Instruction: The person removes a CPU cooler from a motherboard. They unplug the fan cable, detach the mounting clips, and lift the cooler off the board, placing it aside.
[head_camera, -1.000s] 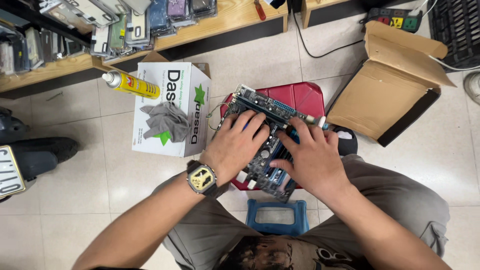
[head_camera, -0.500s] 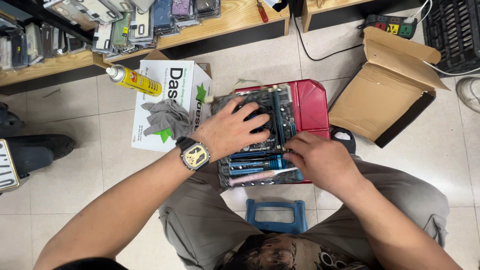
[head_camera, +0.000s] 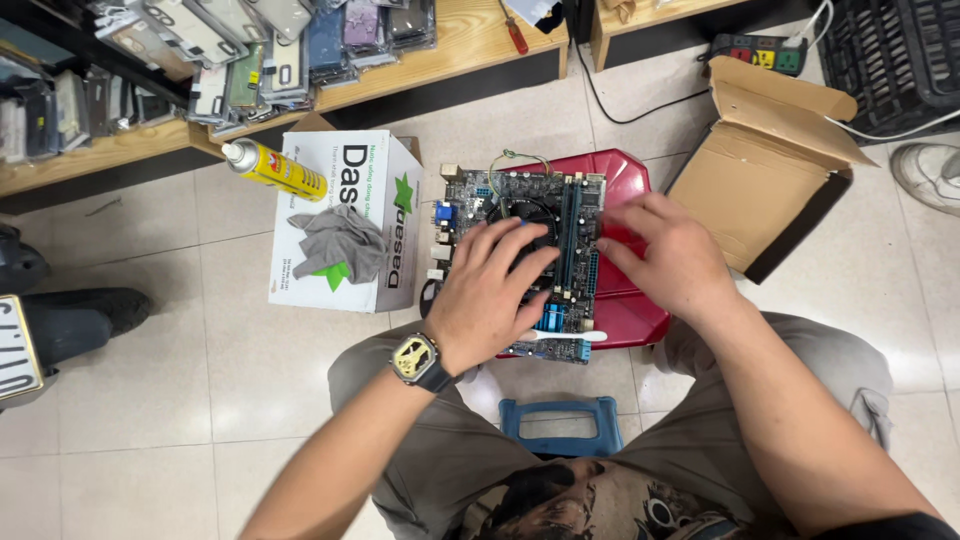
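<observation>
Looking down from head height, we saw a blue plastic stool (head_camera: 558, 412) at the bottom centre, between the person's knees. Just above it, the left hand (head_camera: 487, 292), a watch (head_camera: 418, 359) on its wrist, lay flat with fingers spread on a computer motherboard (head_camera: 520, 258) in the middle of the frame. The right hand (head_camera: 665, 258) rested at the board's right edge, fingers loosely together and curled; we could not tell whether it pinched anything. The board lay on a red plastic stool (head_camera: 630, 310). Left of it stood a white cardboard box (head_camera: 340, 225) with a grey rag (head_camera: 340, 243) on top and a yellow spray can (head_camera: 268, 168) at its upper left corner. An open brown carton (head_camera: 765, 185) sat at right. Wooden shelves (head_camera: 470, 45) of phone cases crossed the top of the frame.
</observation>
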